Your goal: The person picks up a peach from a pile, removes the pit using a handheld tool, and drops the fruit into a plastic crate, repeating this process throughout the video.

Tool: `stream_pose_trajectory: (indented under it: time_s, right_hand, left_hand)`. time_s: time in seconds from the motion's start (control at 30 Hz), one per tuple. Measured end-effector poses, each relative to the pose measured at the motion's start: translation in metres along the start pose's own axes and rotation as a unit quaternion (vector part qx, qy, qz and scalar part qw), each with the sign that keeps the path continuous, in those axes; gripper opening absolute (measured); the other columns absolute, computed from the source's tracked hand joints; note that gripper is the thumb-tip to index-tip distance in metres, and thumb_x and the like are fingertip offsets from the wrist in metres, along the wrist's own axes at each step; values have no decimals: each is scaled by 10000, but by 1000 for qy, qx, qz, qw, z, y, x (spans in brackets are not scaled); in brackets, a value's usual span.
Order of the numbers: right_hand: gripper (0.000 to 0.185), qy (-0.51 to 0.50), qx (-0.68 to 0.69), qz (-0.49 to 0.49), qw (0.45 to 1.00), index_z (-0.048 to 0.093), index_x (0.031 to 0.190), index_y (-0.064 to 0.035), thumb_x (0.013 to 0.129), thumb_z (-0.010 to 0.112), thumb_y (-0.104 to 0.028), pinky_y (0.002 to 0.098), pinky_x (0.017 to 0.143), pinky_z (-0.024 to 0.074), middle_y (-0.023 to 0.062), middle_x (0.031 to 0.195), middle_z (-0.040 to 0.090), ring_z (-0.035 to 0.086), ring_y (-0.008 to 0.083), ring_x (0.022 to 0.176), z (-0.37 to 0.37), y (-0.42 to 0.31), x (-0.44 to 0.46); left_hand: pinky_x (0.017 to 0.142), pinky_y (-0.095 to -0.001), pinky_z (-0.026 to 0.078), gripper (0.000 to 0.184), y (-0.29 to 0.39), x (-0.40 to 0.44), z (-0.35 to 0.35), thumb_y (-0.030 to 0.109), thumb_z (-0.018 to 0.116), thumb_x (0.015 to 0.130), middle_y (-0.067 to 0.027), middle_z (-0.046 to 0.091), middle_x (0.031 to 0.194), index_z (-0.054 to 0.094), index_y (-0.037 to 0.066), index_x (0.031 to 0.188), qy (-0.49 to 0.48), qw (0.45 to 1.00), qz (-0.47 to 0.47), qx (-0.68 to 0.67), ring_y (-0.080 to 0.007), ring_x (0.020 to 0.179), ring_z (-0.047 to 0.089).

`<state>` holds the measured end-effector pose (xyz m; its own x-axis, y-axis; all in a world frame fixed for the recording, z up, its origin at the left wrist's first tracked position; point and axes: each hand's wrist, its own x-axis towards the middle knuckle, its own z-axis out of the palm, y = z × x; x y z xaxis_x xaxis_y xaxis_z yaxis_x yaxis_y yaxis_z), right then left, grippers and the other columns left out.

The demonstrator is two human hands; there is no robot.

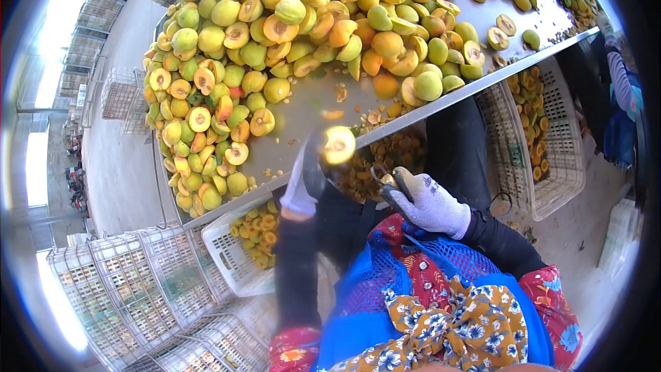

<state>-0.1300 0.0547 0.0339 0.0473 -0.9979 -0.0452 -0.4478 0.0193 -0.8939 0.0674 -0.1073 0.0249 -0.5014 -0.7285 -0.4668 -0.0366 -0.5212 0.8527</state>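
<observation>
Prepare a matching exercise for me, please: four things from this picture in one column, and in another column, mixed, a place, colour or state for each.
1. left hand
2. right hand
3. fruit pile
4. cloth bow

A. lies on the metal table
B. yellow-brown with flowers
C. grips a small looped tool
D. holds a cut fruit half

Right pairs: 1-D; 2-C; 3-A; 4-B
</observation>
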Motion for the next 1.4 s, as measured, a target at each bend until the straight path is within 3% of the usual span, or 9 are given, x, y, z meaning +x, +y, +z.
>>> stream_pose_trajectory:
  time_s: [0.3, 0.4, 0.47, 0.57, 0.67, 0.87, 1.1, 1.2, 1.4]
  right_hand:
    - [299, 11, -92, 16, 996, 498, 1002, 41, 970, 549, -252, 473, 502, 464, 210, 622, 583, 620, 372, 568, -1, -26, -1]
    - [321, -36, -109, -28, 993, 517, 1041, 65, 980, 519, -251, 457, 560, 485, 240, 684, 593, 647, 351, 663, 0, -24, -5]
    - [334, -66, -163, -147, 973, 528, 1070, 78, 987, 498, -244, 447, 611, 497, 267, 730, 594, 658, 340, 740, -4, -16, -3]
    - [312, -132, 234, 151, 951, 574, 1042, 46, 999, 478, -247, 418, 649, 500, 269, 793, 608, 660, 320, 812, -16, -27, 2]
    - [306, -59, -102, -88, 989, 606, 997, 10, 1000, 498, -276, 395, 651, 499, 241, 820, 630, 663, 286, 790, -3, -6, -9]
    - [407, -184, 412, 208, 868, 607, 910, -48, 1020, 488, -422, 279, 528, 453, 48, 671, 593, 566, 91, 600, -15, -4, -10]
    - [452, -164, 339, 244, 894, 587, 905, -71, 1003, 488, -501, 230, 449, 418, -2, 649, 548, 501, 68, 496, -18, -9, -13]
    - [324, -193, 412, 246, 856, 538, 954, -62, 1020, 504, -377, 250, 397, 369, -19, 607, 477, 457, 75, 459, -10, 5, -16]
    - [367, -218, 758, 345, 508, 514, 967, -43, 1023, 480, -403, 184, 310, 287, -12, 564, 410, 348, 53, 360, -16, -1, -20]
  left_hand:
    - [770, -329, 515, 307, -18, -48, 77, 197, 608, 935, -128, 634, 980, 555, -1, 1164, 57, 839, 374, 392, -197, 880, 628]
    - [778, -325, 513, 267, -36, -49, 84, 209, 468, 1017, -148, 653, 953, 605, -4, 1102, 135, 966, 170, 138, -209, 835, 639]
    - [776, -333, 516, 346, -34, -52, 93, 214, 362, 1055, -138, 673, 916, 635, 2, 1059, 186, 938, 206, 209, -226, 816, 655]
    - [776, -340, 516, 330, -40, -55, 101, 217, 381, 1050, -133, 677, 909, 633, 3, 1061, 226, 911, 241, 246, -228, 824, 658]
    - [781, -321, 508, 343, -44, -54, 103, 231, 388, 1053, -128, 671, 911, 633, -9, 1046, 227, 901, 233, 287, -206, 822, 643]
    - [781, -400, 519, 241, -52, -57, 105, 117, 425, 1003, -189, 670, 978, 606, 22, 1131, 212, 890, 248, 319, -353, 882, 672]
    - [782, -421, 519, 228, -55, -56, 100, 129, 440, 997, -203, 664, 964, 604, 21, 1112, 158, 870, 213, 416, -374, 878, 664]
    - [777, -421, 519, 228, -72, -48, 88, 139, 441, 1004, -209, 663, 957, 605, 21, 1107, 121, 856, 212, 456, -374, 872, 664]
    - [801, -350, 514, 355, -65, -49, 100, 242, 369, 1063, -155, 674, 963, 603, -16, 1135, 86, 942, 239, 219, -252, 873, 671]
